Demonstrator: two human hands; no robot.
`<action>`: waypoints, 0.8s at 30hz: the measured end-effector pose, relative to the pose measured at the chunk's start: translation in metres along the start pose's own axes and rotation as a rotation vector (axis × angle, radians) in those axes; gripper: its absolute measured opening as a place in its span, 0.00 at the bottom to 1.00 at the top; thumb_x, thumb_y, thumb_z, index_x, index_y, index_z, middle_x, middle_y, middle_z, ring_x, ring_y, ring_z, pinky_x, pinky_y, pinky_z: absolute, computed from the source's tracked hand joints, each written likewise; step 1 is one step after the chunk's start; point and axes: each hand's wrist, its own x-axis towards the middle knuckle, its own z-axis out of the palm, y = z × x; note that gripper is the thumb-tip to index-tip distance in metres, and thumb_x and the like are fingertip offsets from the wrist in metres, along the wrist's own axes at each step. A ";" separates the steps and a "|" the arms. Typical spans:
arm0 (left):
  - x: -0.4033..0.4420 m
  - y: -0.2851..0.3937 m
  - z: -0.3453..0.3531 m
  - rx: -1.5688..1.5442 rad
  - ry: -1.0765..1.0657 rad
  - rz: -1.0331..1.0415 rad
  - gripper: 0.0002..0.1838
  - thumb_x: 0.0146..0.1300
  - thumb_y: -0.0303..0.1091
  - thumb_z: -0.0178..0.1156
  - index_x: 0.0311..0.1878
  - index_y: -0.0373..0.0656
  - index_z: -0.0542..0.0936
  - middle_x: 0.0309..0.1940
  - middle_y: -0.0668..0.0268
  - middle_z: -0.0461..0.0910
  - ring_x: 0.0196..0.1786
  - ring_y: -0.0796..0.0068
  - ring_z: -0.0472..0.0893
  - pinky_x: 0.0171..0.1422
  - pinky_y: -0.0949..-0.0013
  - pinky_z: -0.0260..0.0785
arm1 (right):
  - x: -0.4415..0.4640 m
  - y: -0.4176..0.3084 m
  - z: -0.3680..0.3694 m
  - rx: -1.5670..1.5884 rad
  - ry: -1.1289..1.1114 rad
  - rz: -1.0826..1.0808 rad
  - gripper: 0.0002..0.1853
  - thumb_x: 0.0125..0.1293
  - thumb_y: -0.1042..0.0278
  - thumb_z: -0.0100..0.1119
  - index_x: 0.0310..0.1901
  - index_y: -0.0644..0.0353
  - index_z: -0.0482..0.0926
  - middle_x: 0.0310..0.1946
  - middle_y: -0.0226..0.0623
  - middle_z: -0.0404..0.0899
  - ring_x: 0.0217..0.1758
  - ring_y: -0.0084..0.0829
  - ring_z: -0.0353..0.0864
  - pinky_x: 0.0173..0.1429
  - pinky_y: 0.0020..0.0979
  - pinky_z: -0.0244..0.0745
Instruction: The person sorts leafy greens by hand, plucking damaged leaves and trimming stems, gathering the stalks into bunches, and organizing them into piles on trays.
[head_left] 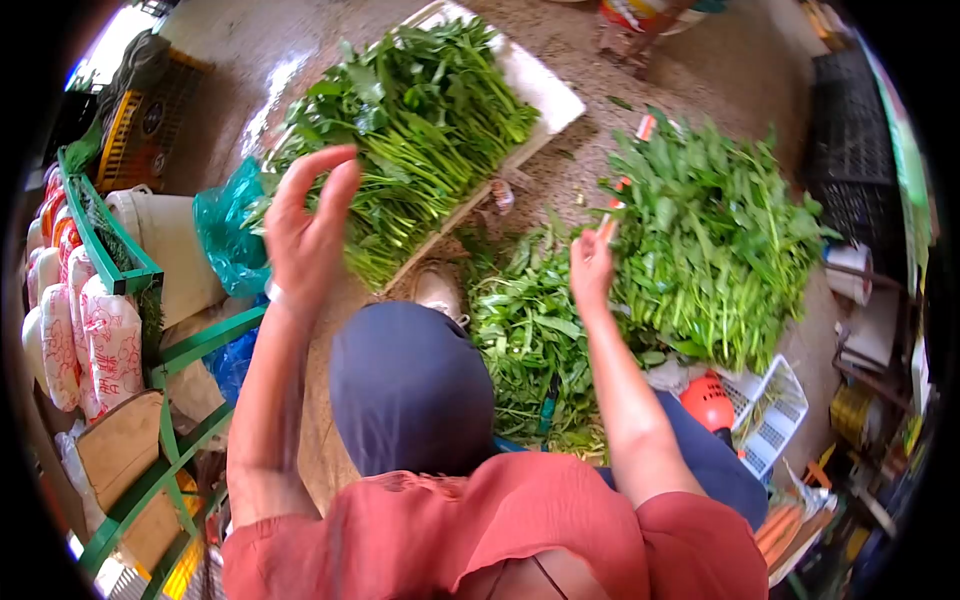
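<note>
My left hand is raised over the lower left edge of a large pile of leafy greens in a white tray. Its thumb and fingers are apart, with nothing between them. The fingers of my right hand are closed at the near end of an orange and white strip. That strip runs up along the left side of a second heap of greens, partly hidden by leaves. Looser greens lie on the floor below and left of my right hand.
A green metal rack with packed bags stands at left, beside a white bucket and a teal plastic bag. At lower right are a red round object and a white basket. Black crates stand far right.
</note>
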 end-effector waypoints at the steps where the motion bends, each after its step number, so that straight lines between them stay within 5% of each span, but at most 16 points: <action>1: -0.017 0.041 -0.009 -0.207 -0.048 -0.099 0.08 0.60 0.30 0.52 0.38 0.37 0.76 0.32 0.66 0.75 0.36 0.79 0.73 0.44 0.79 0.64 | -0.024 0.006 -0.008 -0.036 0.005 0.052 0.15 0.55 0.64 0.54 0.43 0.59 0.74 0.34 0.37 0.77 0.35 0.30 0.76 0.39 0.31 0.71; 2: -0.034 0.073 -0.025 -0.434 -0.167 -0.132 0.09 0.60 0.32 0.52 0.36 0.36 0.76 0.30 0.66 0.74 0.36 0.79 0.73 0.41 0.78 0.64 | -0.045 0.020 -0.009 -0.062 -0.025 0.166 0.13 0.55 0.64 0.53 0.42 0.56 0.75 0.31 0.36 0.77 0.31 0.30 0.77 0.36 0.32 0.71; 3: -0.050 0.094 -0.032 -0.627 -0.302 -0.084 0.10 0.59 0.34 0.53 0.36 0.37 0.76 0.30 0.64 0.75 0.34 0.75 0.73 0.38 0.74 0.65 | -0.062 0.038 -0.005 -0.090 -0.001 0.024 0.11 0.56 0.64 0.53 0.40 0.55 0.76 0.29 0.37 0.78 0.29 0.31 0.77 0.34 0.32 0.72; 6: -0.093 0.147 -0.021 -1.297 -0.784 0.357 0.13 0.57 0.40 0.55 0.37 0.39 0.75 0.31 0.56 0.75 0.29 0.63 0.74 0.27 0.64 0.67 | -0.104 0.029 -0.009 0.123 -0.119 -0.012 0.09 0.55 0.66 0.53 0.37 0.57 0.78 0.28 0.40 0.79 0.30 0.34 0.79 0.35 0.30 0.72; 8: -0.118 0.213 0.002 -1.566 -1.038 0.449 0.19 0.59 0.50 0.50 0.44 0.45 0.74 0.18 0.65 0.68 0.16 0.73 0.64 0.20 0.70 0.54 | -0.118 0.012 -0.018 0.014 -0.218 0.003 0.10 0.54 0.66 0.53 0.37 0.57 0.78 0.30 0.40 0.79 0.31 0.34 0.79 0.37 0.30 0.73; 12: -0.165 0.251 -0.003 -1.751 -1.254 0.486 0.23 0.61 0.55 0.47 0.46 0.47 0.74 0.12 0.71 0.64 0.09 0.80 0.59 0.15 0.75 0.47 | -0.136 0.001 -0.044 0.030 -0.277 0.009 0.11 0.52 0.64 0.53 0.37 0.57 0.78 0.31 0.38 0.80 0.34 0.33 0.79 0.39 0.31 0.72; 15: -0.183 0.260 -0.001 -1.907 -1.411 0.454 0.22 0.61 0.53 0.48 0.46 0.44 0.75 0.14 0.68 0.67 0.10 0.80 0.61 0.15 0.75 0.49 | -0.145 -0.008 -0.080 -0.013 -0.322 -0.001 0.13 0.53 0.64 0.53 0.39 0.60 0.77 0.33 0.39 0.80 0.35 0.31 0.79 0.41 0.27 0.73; 17: -0.181 0.253 -0.009 -1.712 -1.744 0.492 0.19 0.63 0.51 0.46 0.40 0.45 0.73 0.21 0.57 0.73 0.15 0.70 0.68 0.19 0.68 0.59 | -0.130 0.005 -0.096 -0.066 -0.312 -0.077 0.13 0.55 0.65 0.52 0.40 0.60 0.77 0.33 0.40 0.79 0.35 0.30 0.79 0.40 0.28 0.72; 19: -0.192 0.263 -0.019 -1.708 -1.753 0.458 0.18 0.64 0.48 0.45 0.34 0.41 0.75 0.21 0.58 0.72 0.14 0.68 0.68 0.18 0.67 0.57 | -0.119 -0.015 -0.133 -0.089 -0.263 -0.023 0.12 0.58 0.65 0.51 0.40 0.60 0.77 0.34 0.39 0.79 0.36 0.29 0.79 0.40 0.29 0.73; 20: -0.207 0.265 -0.030 -1.672 -1.518 0.360 0.19 0.62 0.49 0.48 0.39 0.41 0.75 0.19 0.61 0.72 0.13 0.73 0.66 0.17 0.71 0.54 | -0.101 -0.013 -0.148 -0.099 -0.175 -0.077 0.12 0.58 0.65 0.51 0.41 0.59 0.77 0.34 0.38 0.79 0.35 0.27 0.78 0.40 0.28 0.72; 23: -0.220 0.263 -0.021 -1.856 -1.334 0.133 0.20 0.59 0.48 0.54 0.42 0.38 0.77 0.19 0.62 0.73 0.13 0.77 0.67 0.15 0.74 0.52 | -0.055 -0.027 -0.213 -0.119 0.148 -0.145 0.10 0.61 0.63 0.47 0.36 0.54 0.78 0.27 0.33 0.79 0.28 0.28 0.77 0.34 0.30 0.72; 24: -0.214 0.259 -0.008 -1.953 -1.362 0.360 0.20 0.59 0.47 0.54 0.41 0.38 0.77 0.19 0.63 0.73 0.13 0.77 0.67 0.15 0.74 0.52 | -0.041 -0.033 -0.236 -0.162 0.286 -0.088 0.09 0.60 0.62 0.49 0.34 0.55 0.78 0.25 0.32 0.79 0.26 0.29 0.77 0.34 0.30 0.72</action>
